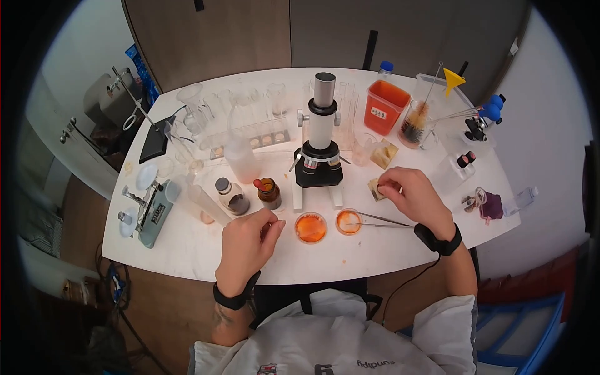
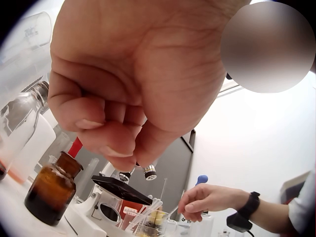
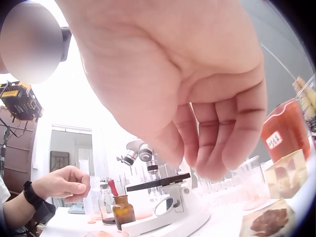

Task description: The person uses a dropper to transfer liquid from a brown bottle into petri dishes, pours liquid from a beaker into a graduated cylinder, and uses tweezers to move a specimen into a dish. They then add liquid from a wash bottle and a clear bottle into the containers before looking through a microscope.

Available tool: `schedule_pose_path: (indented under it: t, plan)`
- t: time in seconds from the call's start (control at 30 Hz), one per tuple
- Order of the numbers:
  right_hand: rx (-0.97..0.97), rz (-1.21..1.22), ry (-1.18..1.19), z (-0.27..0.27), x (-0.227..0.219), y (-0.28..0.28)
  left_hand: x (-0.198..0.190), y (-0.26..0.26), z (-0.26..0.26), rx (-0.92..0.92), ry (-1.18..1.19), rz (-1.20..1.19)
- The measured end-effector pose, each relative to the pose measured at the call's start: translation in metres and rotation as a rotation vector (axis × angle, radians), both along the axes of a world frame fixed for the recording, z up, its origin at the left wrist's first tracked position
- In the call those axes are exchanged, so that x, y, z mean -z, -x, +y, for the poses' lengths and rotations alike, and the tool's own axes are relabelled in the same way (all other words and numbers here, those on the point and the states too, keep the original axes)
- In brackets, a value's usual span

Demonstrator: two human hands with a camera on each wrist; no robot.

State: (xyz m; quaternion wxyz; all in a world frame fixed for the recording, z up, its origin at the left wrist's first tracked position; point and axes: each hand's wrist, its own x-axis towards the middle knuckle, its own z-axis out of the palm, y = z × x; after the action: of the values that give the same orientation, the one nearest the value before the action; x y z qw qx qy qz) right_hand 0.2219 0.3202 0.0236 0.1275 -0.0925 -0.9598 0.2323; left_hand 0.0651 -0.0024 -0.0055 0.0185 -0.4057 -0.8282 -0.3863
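Near the front edge, my left hand [image 1: 247, 247] hovers left of a petri dish of orange material [image 1: 310, 229]. Its fingers curl in and the thumb meets the index finger; nothing shows between them in the left wrist view, where the hand [image 2: 133, 74] fills the top. A second, smaller orange dish [image 1: 348, 220] has metal tweezers [image 1: 390, 224] lying across its rim. My right hand [image 1: 412, 197] is above a small flat packet [image 1: 375, 189]. In the right wrist view its loosely bent fingers [image 3: 217, 143] hold nothing, apart from the packet with brown contents [image 3: 269, 222].
A microscope [image 1: 321, 134] stands behind the dishes. Amber [image 1: 269, 195] and clear [image 1: 232, 199] bottles are left of it, near a balance [image 1: 153, 212]. An orange-red bin [image 1: 385, 107], another packet [image 1: 384, 154] and a brush beaker [image 1: 414, 128] stand back right; glassware lines the back left.
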Motion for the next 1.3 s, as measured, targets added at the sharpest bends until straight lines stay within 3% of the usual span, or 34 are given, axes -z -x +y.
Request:
schedule_pose_path:
  t: [0.17,0.67,1.3]
  plan:
    - [-0.162,0.131,-0.041,-0.016,0.003,0.047,-0.001,-0.002,0.001,0.008,0.006,-0.004]
    - [-0.171,0.066,-0.04,-0.023,0.008,0.065,0.0,0.001,0.001,-0.006,0.01,0.011]
    - [-0.237,0.379,-0.532,-0.028,0.037,0.059,0.0,0.001,-0.003,-0.014,0.044,-0.003]
